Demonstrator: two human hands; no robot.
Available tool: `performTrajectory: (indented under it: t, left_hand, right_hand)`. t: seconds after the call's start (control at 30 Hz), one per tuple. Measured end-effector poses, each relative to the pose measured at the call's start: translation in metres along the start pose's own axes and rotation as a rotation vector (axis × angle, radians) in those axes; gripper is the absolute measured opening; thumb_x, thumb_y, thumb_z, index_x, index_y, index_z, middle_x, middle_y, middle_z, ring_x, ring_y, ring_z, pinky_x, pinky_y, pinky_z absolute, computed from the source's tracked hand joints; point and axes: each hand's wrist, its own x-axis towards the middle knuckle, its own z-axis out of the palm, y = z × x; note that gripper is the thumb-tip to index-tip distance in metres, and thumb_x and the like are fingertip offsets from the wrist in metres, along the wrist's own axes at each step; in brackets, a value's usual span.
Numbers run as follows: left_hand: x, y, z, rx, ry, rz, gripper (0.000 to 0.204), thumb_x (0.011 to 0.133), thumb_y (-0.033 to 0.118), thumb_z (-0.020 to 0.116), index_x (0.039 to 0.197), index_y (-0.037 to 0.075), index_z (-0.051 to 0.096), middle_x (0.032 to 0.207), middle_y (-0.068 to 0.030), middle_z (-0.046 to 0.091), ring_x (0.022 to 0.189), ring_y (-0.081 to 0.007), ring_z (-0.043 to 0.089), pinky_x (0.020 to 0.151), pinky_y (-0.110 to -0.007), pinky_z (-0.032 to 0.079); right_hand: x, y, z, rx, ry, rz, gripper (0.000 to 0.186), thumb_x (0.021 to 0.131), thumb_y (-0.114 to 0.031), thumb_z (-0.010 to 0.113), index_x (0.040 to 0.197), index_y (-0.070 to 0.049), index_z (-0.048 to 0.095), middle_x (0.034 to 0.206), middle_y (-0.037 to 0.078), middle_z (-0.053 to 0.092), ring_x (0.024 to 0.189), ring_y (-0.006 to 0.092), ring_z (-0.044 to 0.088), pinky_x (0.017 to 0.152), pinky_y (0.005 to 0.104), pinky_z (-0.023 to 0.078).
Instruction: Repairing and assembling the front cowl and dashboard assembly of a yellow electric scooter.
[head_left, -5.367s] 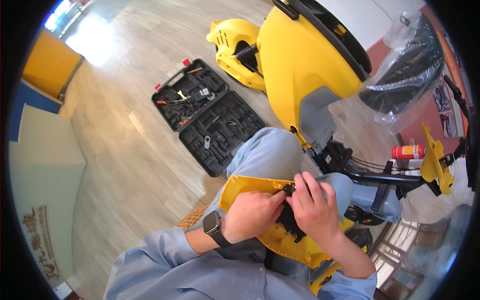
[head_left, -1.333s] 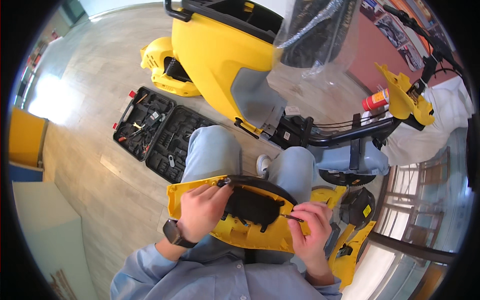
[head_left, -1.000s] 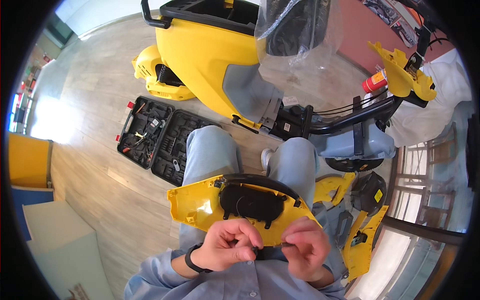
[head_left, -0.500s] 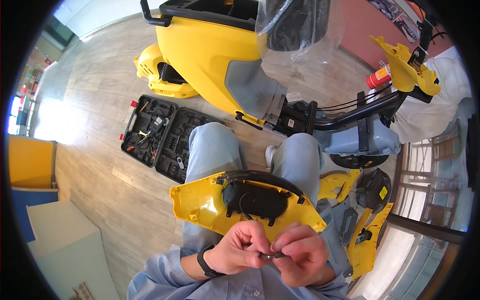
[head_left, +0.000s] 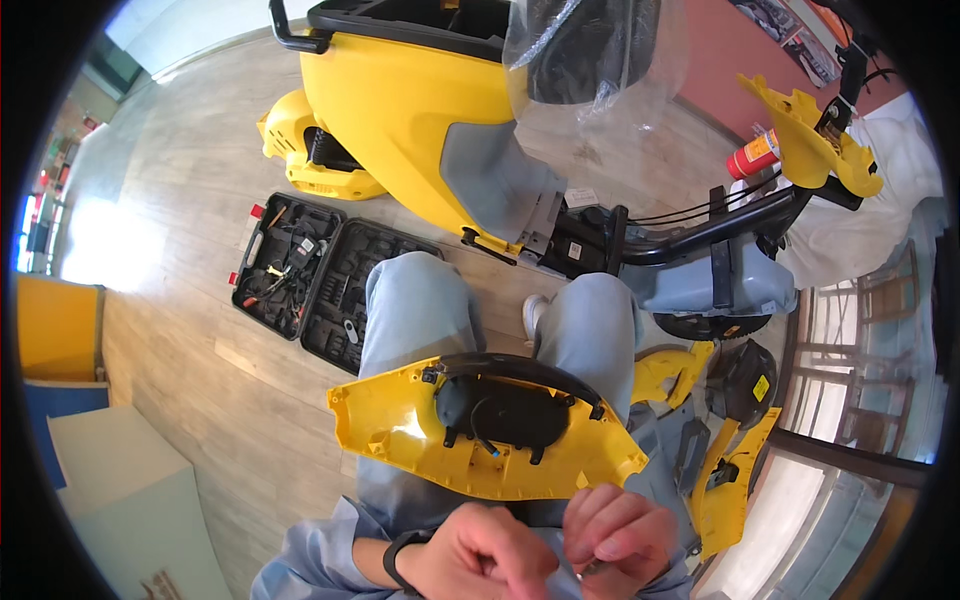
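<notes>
Lower than before: left hand [head_left: 478, 558], curled, contents unclear; right hand [head_left: 622, 538], pinching small part [head_left: 590, 569]. Yellow panel [head_left: 540, 476] across thighs [head_left: 420, 310]. Apparently working small part by hand; next needs steady grip.

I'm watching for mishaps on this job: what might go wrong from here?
The yellow panel lies across the person's legs, and neither the left hand nor the right hand seems to hold it; it might slide if a knee shifts.
The right hand seems to pinch a small item, which could drop and get lost.
The open toolbox sits beside the left leg, so a foot might catch it.
</notes>
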Motion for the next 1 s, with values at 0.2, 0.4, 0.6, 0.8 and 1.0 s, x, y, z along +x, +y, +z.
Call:
performTrajectory:
  t: [0.2,0.4,0.6,0.8,1.0]
  left_hand:
    - [-0.005,0.012,-0.005,0.297,-0.125,0.171,0.006,0.092,0.002,0.088,0.096,0.002,0.083,0.068,-0.0131,0.069,0.054,-0.0291,0.059,0.055,-0.041,0.04]
    - [-0.001,-0.008,-0.036,1.802,0.241,0.241,0.022,0.075,0.006,0.093,0.094,0.007,0.083,0.065,-0.0043,0.066,0.053,-0.0189,0.062,0.049,-0.034,0.044]
    - [0.014,-0.039,-0.055,1.864,0.375,0.126,0.015,0.086,0.015,0.086,0.1,0.013,0.082,0.072,-0.0021,0.07,0.062,-0.0225,0.07,0.057,-0.036,0.055]
    - [0.012,-0.042,-0.06,1.848,0.324,0.077,0.013,0.085,0.014,0.086,0.098,0.013,0.081,0.072,-0.0021,0.07,0.064,-0.0225,0.071,0.058,-0.036,0.056]
    - [0.01,-0.041,-0.058,1.885,0.296,0.092,0.012,0.086,0.014,0.085,0.097,0.012,0.08,0.073,-0.0024,0.07,0.064,-0.0227,0.071,0.058,-0.037,0.056]
  right_hand:
    - [-0.029,-0.009,-0.017,-0.174,0.272,0.066,0.021,0.094,-0.001,0.077,0.107,-0.004,0.061,0.092,0.014,0.07,0.078,0.0229,0.065,0.07,0.0362,0.053]
    - [-0.042,-0.005,-0.046,-1.002,0.15,0.317,0.025,0.08,0.002,0.087,0.101,-0.005,0.076,0.09,0.009,0.073,0.078,0.0239,0.068,0.068,0.0345,0.055]
    - [-0.062,0.015,-0.042,-1.177,0.034,0.356,0.025,0.078,-0.002,0.087,0.1,-0.009,0.078,0.09,0.003,0.072,0.078,0.0263,0.066,0.07,0.0371,0.056]
    - [-0.072,0.027,-0.036,-1.209,0.013,0.335,0.025,0.079,-0.003,0.087,0.101,-0.009,0.078,0.09,0.003,0.072,0.077,0.026,0.066,0.071,0.0369,0.055]
    - [-0.072,0.029,-0.03,-1.182,0.019,0.319,0.025,0.077,-0.003,0.088,0.1,-0.01,0.079,0.089,0.003,0.073,0.075,0.0255,0.066,0.068,0.0368,0.055]
